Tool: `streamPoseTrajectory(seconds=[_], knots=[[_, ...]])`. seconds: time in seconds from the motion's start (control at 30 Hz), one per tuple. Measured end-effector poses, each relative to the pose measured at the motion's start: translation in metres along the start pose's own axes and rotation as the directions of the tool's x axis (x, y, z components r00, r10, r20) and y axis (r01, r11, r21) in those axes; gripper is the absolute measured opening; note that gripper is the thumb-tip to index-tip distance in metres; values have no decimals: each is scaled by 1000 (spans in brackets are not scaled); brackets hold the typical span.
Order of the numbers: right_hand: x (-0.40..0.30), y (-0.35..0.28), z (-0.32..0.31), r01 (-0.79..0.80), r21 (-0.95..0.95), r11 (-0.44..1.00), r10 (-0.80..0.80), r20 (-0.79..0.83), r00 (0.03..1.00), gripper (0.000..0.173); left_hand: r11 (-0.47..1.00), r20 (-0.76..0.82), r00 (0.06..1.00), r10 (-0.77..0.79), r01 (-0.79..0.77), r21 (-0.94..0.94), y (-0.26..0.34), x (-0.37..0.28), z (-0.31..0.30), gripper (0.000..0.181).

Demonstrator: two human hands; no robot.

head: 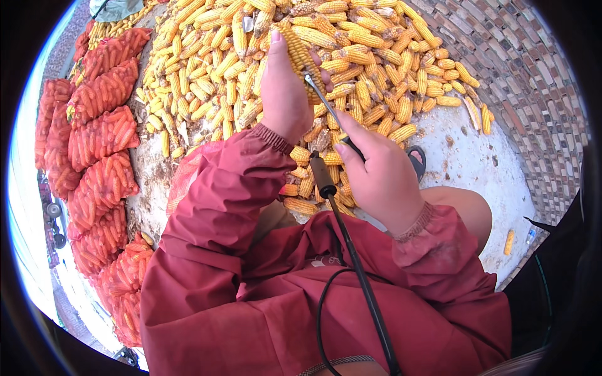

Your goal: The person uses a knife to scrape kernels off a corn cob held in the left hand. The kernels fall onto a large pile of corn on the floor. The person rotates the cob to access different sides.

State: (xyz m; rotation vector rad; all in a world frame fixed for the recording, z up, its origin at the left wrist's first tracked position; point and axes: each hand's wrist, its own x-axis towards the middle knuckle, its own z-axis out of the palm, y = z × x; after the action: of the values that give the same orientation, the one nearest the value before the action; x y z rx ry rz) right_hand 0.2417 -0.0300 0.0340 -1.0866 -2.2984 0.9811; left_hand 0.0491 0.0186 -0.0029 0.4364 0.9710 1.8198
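My left hand (284, 89) grips a yellow corn cob (295, 49), held up at a slant over a large heap of cobs (207, 61). In my right hand (378, 169) is a screwdriver (324, 99) with a dark and yellow handle and a metal shaft. The shaft's tip touches the kernels on the cob's near side, just below my left fingers. Part of the cob is hidden behind my left thumb and palm.
Red mesh sacks of corn (103, 136) line the left side. A brick surface (522, 94) curves along the right. A black rod with a foam-covered microphone (322, 176) rises before my chest. One loose cob (509, 242) lies on the pale ground at right.
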Motion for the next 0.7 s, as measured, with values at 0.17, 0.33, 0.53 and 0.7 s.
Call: streamPoseTrajectory(seconds=[0.17,0.33,0.53,0.7], knots=[[5,1,-4,10,121,993,-13,29,999,47,996,23,996,-81,82,-43,18,-4,9,55],[6,12,3,187,204,961,-173,-84,981,47,964,186,962,-199,226,-137,22,-8,6,52],[0,16,5,164,190,968,-130,-178,975,44,977,183,972,-149,173,-123,15,6,-8,47],[4,19,0,93,202,975,-43,-240,970,43,994,293,950,-105,102,24,20,8,-20,37]])
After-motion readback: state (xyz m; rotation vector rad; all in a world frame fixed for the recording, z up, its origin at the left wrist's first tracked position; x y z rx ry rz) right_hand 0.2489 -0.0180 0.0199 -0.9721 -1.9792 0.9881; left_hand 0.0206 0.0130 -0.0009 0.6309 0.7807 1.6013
